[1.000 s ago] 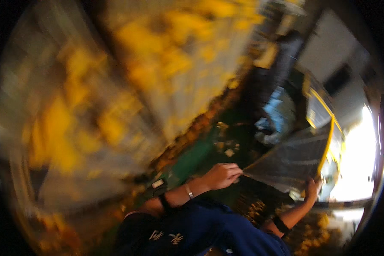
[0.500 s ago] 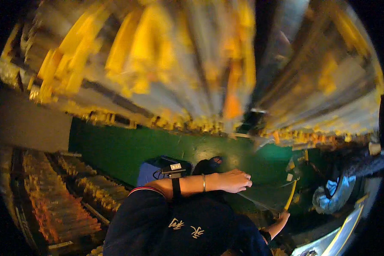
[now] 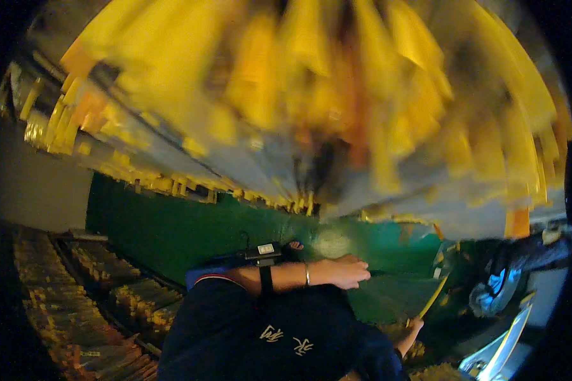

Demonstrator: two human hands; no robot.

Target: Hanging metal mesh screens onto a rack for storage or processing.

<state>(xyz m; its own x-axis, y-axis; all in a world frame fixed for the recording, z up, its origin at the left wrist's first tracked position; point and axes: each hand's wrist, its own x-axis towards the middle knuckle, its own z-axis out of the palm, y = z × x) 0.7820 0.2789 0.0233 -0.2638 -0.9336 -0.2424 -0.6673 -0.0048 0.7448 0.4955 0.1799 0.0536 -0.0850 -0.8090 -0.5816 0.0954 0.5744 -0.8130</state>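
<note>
Translucent yellow-edged sheet (image 3: pixel 403 293) between the hands, yellow edge slanting away and rightward from the right hand (image 3: pixel 414 328) gripping its near end, left hand (image 3: pixel 348 272) at another side, pinch indiscernible, outline fading against green floor (image 3: pixel 165 213), long axis unclear.

hanging yellow strips (image 3: pixel 267 70): blurred, top cut off | right-hand grip (image 3: pixel 414 328): unclear

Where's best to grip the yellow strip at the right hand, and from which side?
Probably midway along the yellow strip, from the right: it runs narrow and slanted away from the right hand at its near end, and a translucent sheet seems to spread off its left.
</note>
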